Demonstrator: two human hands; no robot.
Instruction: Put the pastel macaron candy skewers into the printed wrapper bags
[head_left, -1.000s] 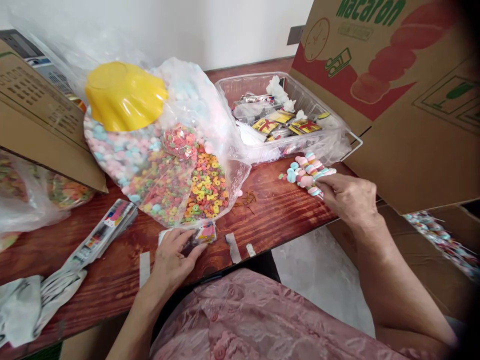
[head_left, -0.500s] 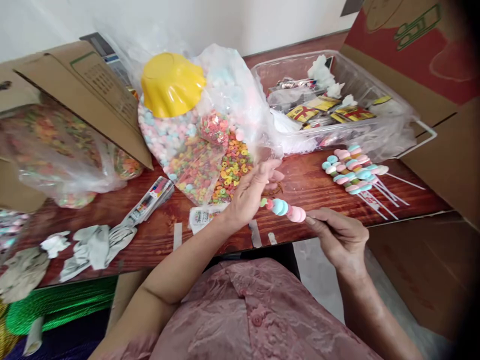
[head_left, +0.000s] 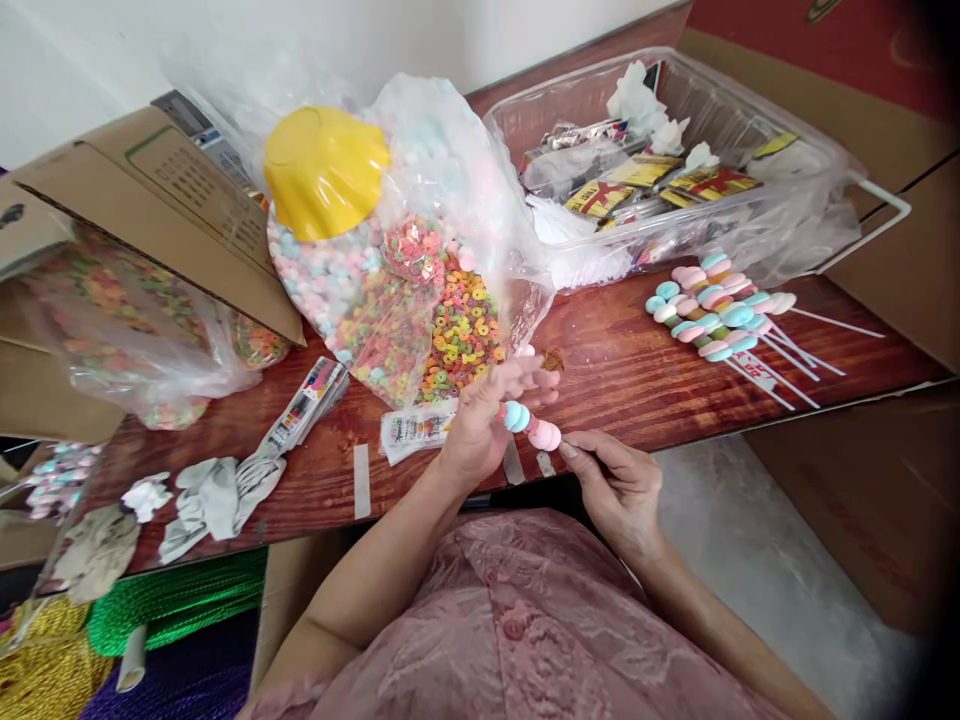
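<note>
My right hand (head_left: 616, 488) pinches the near end of a candy skewer (head_left: 541, 434) between thumb and forefinger. Pink discs sit beside the fingertips, and blue ones (head_left: 516, 416) come farther along; the stick itself is mostly covered. At the far end my left hand (head_left: 484, 418) is open, fingers extended and slightly curved, palm towards the skewer's tip. That hand partly hides the tip, so I cannot tell whether they touch. Behind it lies a clear bag of small coloured candy rings (head_left: 465, 330). Several finished-looking candy skewers (head_left: 724, 310) with white sticks lie together on the right.
A yellow bowl (head_left: 326, 175) rests upside down on a big bag of pastel candies (head_left: 300, 270). A clear plastic bin (head_left: 795, 200) holds packets and tissue. Cardboard boxes (head_left: 180, 190) stand left and right. Flat wrappers (head_left: 306, 405) and gloves (head_left: 214, 500) lie along the table's (head_left: 319, 500) left side.
Both hands and the skewer have shifted left in view and nearer my body. The left hand now covers more of the skewer's tip. The camera view has turned slightly.
</note>
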